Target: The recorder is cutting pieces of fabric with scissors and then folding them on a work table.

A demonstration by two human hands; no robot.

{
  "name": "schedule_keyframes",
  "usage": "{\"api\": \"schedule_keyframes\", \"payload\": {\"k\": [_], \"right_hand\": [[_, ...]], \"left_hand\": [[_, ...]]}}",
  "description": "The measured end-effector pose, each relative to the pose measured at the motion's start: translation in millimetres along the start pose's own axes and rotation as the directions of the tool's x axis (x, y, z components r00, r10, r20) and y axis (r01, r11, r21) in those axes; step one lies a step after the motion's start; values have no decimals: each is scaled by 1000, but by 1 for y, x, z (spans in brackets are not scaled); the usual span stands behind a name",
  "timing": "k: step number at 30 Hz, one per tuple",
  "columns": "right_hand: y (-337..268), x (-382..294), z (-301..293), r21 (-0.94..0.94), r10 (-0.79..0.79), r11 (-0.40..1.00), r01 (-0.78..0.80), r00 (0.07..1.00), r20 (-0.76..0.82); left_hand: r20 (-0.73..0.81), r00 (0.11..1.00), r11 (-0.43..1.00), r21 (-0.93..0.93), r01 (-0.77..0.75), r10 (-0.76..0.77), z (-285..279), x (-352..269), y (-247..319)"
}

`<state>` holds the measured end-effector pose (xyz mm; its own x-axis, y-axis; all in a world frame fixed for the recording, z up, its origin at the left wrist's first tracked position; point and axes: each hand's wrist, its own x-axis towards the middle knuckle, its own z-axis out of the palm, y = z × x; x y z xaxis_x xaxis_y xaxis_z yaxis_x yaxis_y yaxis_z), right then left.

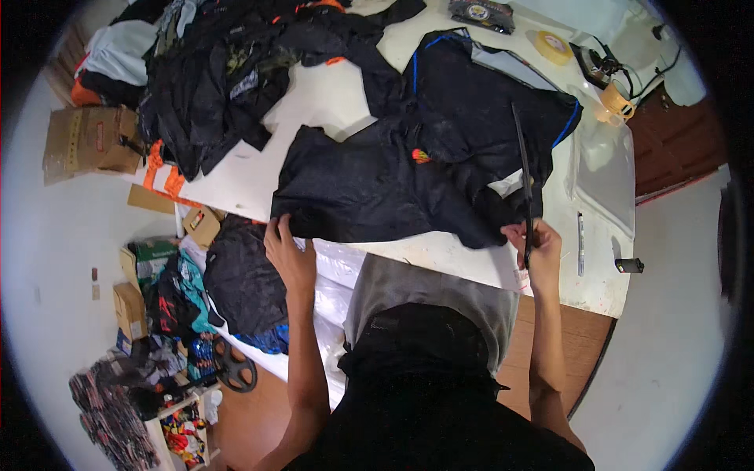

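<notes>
A black garment [353, 182] with a small orange and yellow print lies spread along the near edge of the white table [453, 253]. My left hand [288, 250] touches its lower left corner at the table edge, fingers bent over the cloth. In my right hand [539, 241] are long dark scissors [526, 176], pointing away from me over the cloth; their blades look closed. The thumb and fingers of that hand are beside the garment's right end; whether they also pinch cloth, I cannot tell. Another black piece with blue piping [483, 88] lies beyond, overlapping the garment.
A heap of black clothes [218, 76] covers the table's far left. Tape [554, 47], a yellow mug [617, 100], a clear plastic sheet [607, 171], a pen [581, 244] and a small black object [629, 265] are at right. A cardboard box [88, 141] and clothing piles are at left.
</notes>
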<state>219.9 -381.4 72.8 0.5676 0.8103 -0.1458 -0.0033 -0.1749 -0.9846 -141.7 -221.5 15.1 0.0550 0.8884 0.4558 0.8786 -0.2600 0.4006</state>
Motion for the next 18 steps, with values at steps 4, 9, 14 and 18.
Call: {"api": "schedule_keyframes", "payload": {"k": [4, 9, 14, 18], "right_hand": [[17, -5, 3, 23, 47, 999, -45, 997, -56], [8, 28, 52, 1, -66, 998, 66, 996, -61], [33, 69, 115, 31, -329, 944, 328, 944, 2], [81, 87, 133, 24, -337, 941, 339, 940, -56]], "left_hand": [[154, 988, 957, -283, 54, -10, -12, -54, 43], [49, 976, 907, -382, -176, 211, 10, -50, 94], [-20, 962, 878, -403, -258, 273, 51, 11, 102], [-89, 972, 845, -482, -232, 216, 97, 63, 92]]}}
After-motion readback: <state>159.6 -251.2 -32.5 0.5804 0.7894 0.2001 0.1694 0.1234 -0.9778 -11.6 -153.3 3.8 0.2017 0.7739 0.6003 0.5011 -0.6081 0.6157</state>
